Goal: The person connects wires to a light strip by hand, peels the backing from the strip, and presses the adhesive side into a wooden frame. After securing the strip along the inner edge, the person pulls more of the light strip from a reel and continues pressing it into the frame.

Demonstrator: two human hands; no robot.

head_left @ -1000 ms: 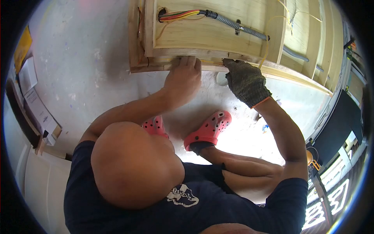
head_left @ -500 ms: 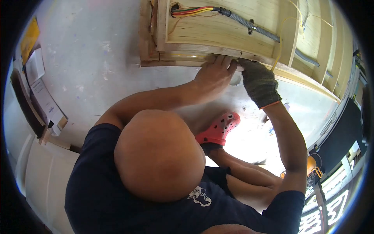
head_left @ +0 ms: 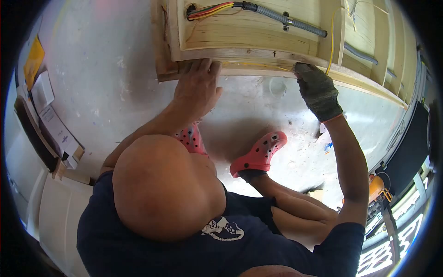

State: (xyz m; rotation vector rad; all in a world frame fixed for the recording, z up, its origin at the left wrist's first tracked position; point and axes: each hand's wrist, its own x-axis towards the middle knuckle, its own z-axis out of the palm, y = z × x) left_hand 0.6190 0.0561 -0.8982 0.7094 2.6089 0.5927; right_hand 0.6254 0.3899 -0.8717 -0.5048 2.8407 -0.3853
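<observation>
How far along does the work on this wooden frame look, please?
Done: the gray conduit looks clamped down, with colored wires entering a hole. In hand: a yellow strand along the lower edge, between left hand and gloved right hand. Probably left: securing the yellow wire looping loosely near the right hand.

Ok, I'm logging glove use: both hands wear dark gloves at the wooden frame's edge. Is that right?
Not quite: the head view shows the left hand bare. Only the right hand wears a dark glove; both are at the wooden frame's edge.

Pale speckled floor (head_left: 101,69), patch of glare (head_left: 293,168), white panel (head_left: 62,212) lower left, bright latticework (head_left: 376,256) lower right
</observation>
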